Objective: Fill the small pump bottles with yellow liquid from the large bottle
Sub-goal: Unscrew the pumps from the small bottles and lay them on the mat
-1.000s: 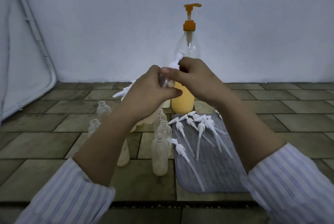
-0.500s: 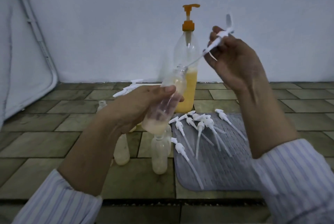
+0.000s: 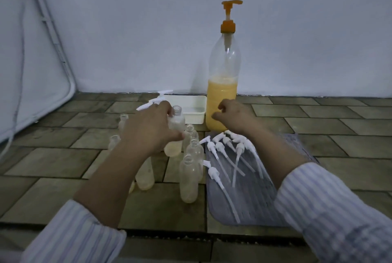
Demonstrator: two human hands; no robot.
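Gripping an uncapped small bottle (image 3: 175,126) in your left hand (image 3: 151,130), you have fingers and thumb wrapped round its body; its open neck sticks up past your fingertips, and a little pale yellow liquid shows at its base. Just below and right of that grip stands a cluster of open small bottles (image 3: 191,175) on the brick-patterned floor (image 3: 53,163), more half hidden behind your left wrist.

Your right hand (image 3: 232,116) holds nothing, fingers loosely curled, hovering close in front of the lower part of the large bottle (image 3: 222,97); contact cannot be told. That bottle stands upright, orange pump (image 3: 228,18) on top, yellow liquid filling the lower part.

Under your right forearm, a grey ribbed mat (image 3: 261,201) carries loose white pump heads (image 3: 231,154) with long dip tubes. Beyond your left hand's knuckles sits a white tray (image 3: 191,105), two more white pumps (image 3: 156,100) at its left edge.
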